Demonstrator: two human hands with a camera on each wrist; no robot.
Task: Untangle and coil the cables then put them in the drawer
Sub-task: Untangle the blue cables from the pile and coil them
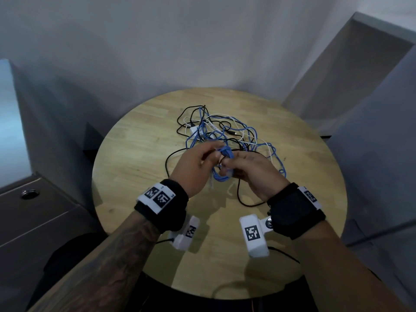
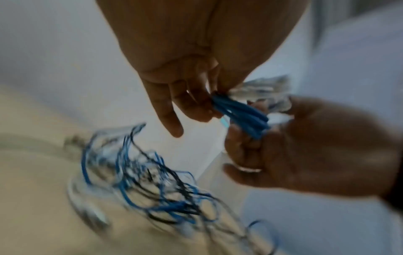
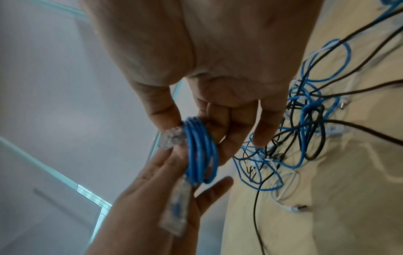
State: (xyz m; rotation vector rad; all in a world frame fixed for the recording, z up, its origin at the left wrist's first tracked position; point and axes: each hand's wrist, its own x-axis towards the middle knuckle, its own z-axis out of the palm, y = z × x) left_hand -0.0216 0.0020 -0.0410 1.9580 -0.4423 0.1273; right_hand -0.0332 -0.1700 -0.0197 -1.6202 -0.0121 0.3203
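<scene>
while black and white cables (image 1: 227,131) sprawled tangled beyond on the round table (image 1: 139,140), gripped blue coil (image 3: 201,150) with left hand (image 1: 194,167) and right hand (image 1: 254,174).

we sit at a round wooden table (image 1: 139,140) with a pale, plank-grained top, pushed close to a plain white wall (image 1: 180,41). at our left stands a grey cabinet (image 1: 40,212), its flat top carrying a round metal grommet (image 1: 29,194), and above it a tall grey panel (image 1: 45,122) rises beside a bluish bright area (image 1: 6,122). at our right we see a grey slanted panel (image 1: 342,70) leaning against the wall, with another pale grey surface (image 1: 378,136) nearer to us. the light is soft and dim, and faint shadows lie on the wall.
</scene>
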